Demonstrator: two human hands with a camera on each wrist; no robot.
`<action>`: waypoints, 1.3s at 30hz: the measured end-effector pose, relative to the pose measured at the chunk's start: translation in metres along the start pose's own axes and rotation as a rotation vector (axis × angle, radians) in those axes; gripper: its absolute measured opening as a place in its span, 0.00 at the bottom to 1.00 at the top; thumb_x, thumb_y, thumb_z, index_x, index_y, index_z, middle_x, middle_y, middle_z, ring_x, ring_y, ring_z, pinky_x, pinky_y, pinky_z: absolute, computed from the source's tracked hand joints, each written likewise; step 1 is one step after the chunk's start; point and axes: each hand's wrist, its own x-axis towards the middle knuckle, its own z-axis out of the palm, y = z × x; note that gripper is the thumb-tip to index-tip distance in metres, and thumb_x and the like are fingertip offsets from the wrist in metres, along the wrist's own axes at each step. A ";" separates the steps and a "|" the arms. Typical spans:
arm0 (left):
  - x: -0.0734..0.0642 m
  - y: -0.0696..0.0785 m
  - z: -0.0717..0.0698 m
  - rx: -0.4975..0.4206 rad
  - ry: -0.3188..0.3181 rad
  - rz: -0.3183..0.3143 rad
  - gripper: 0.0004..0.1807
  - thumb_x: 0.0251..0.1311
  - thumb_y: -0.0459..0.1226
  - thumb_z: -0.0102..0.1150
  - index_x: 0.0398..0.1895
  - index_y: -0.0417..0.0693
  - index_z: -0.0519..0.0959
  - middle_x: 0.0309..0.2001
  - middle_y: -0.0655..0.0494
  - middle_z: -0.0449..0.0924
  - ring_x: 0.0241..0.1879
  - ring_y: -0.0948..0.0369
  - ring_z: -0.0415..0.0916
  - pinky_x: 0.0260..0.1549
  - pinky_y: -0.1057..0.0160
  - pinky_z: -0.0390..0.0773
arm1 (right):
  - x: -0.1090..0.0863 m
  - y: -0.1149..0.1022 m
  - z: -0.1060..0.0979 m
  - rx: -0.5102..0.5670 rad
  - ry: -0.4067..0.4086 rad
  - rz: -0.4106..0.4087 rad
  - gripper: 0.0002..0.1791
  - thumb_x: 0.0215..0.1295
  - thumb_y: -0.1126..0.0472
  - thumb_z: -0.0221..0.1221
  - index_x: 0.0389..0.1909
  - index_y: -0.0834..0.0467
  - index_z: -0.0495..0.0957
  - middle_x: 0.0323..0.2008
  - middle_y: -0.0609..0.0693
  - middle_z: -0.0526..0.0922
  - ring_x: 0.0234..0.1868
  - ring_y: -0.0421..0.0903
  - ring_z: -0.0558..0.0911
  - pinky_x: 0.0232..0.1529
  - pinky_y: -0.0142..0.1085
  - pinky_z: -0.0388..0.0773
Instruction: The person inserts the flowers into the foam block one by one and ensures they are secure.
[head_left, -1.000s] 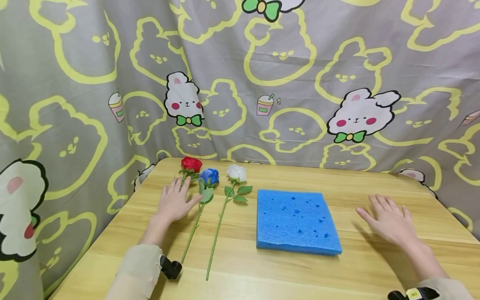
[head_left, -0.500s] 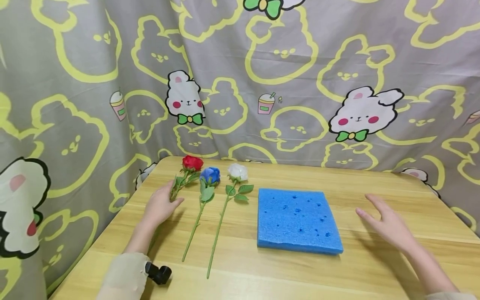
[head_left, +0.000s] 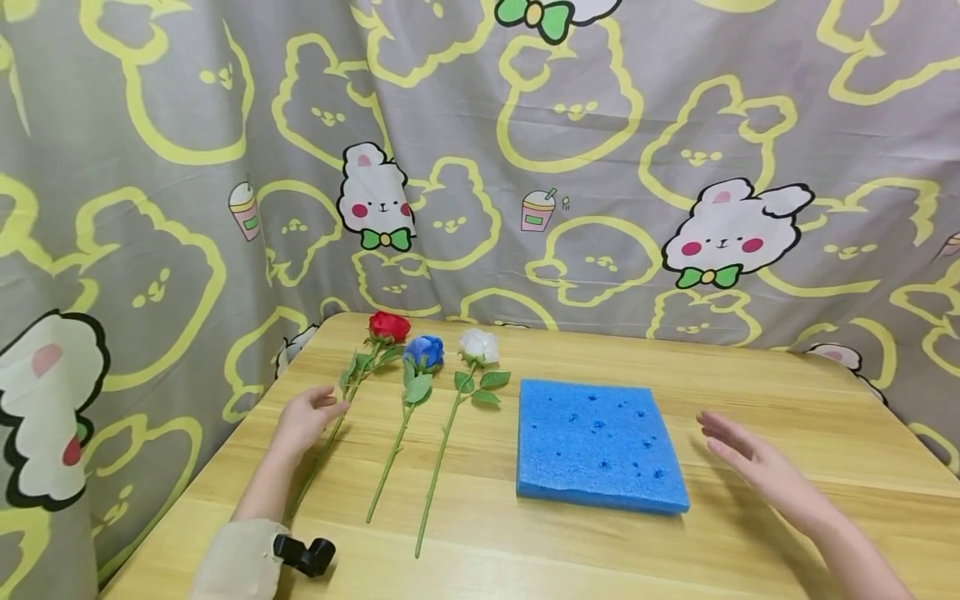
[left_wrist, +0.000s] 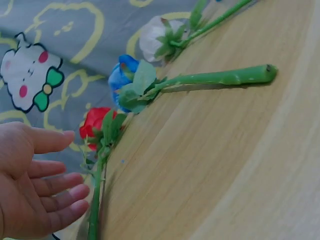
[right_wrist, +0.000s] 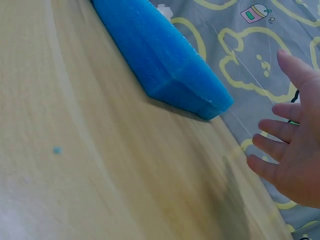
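Observation:
Three artificial roses lie side by side on the left of the table: a red rose (head_left: pixel 388 327), a blue rose (head_left: pixel 423 353) and a white rose (head_left: pixel 478 346), stems toward the person. My left hand (head_left: pixel 306 423) is beside the red rose's stem, fingers loosely bent and holding nothing; the left wrist view has the fingertips right by that stem (left_wrist: pixel 96 200). Right of the roses lies a blue foam block (head_left: pixel 600 442) with several small holes in its top. My right hand (head_left: pixel 750 458) hovers off the block's right side, fingers extended, nothing in it.
The wooden table (head_left: pixel 795 383) runs back to a grey curtain (head_left: pixel 465 100) with yellow bear outlines. A tiny blue crumb (right_wrist: pixel 57 150) lies on the wood in the right wrist view. A black wrist camera (head_left: pixel 303 554) sticks out from the left sleeve.
My left hand has drawn back from the red rose's head, along its stem toward the person. My right hand has turned onto its edge and moved slightly left toward the foam block.

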 end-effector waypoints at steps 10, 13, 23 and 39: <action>-0.005 -0.005 -0.003 -0.150 -0.046 -0.119 0.29 0.62 0.35 0.53 0.60 0.22 0.60 0.57 0.26 0.63 0.47 0.46 0.73 0.39 0.60 0.79 | 0.001 0.013 0.010 0.499 -0.270 -0.159 0.26 0.74 0.68 0.34 0.68 0.73 0.42 0.62 0.31 0.65 0.60 0.31 0.66 0.56 0.26 0.66; -0.004 -0.007 -0.002 -0.117 -0.046 -0.115 0.27 0.60 0.31 0.53 0.58 0.21 0.62 0.56 0.26 0.64 0.46 0.47 0.74 0.39 0.59 0.79 | 0.002 0.016 0.014 0.633 -0.353 -0.205 0.26 0.73 0.70 0.33 0.69 0.71 0.41 0.65 0.36 0.63 0.63 0.33 0.64 0.58 0.27 0.63; -0.002 -0.011 -0.001 0.035 -0.031 -0.089 0.26 0.50 0.28 0.58 0.53 0.24 0.68 0.46 0.31 0.74 0.36 0.51 0.76 0.35 0.57 0.77 | 0.001 0.013 0.020 0.675 -0.373 -0.125 0.29 0.73 0.69 0.34 0.65 0.77 0.30 0.64 0.33 0.63 0.62 0.32 0.64 0.59 0.27 0.63; -0.001 -0.007 0.004 -0.016 -0.021 -0.157 0.23 0.52 0.26 0.56 0.53 0.26 0.69 0.44 0.33 0.74 0.32 0.55 0.75 0.29 0.60 0.78 | 0.002 0.011 0.018 0.605 -0.381 -0.105 0.27 0.74 0.69 0.34 0.67 0.75 0.36 0.63 0.33 0.63 0.61 0.31 0.65 0.58 0.26 0.65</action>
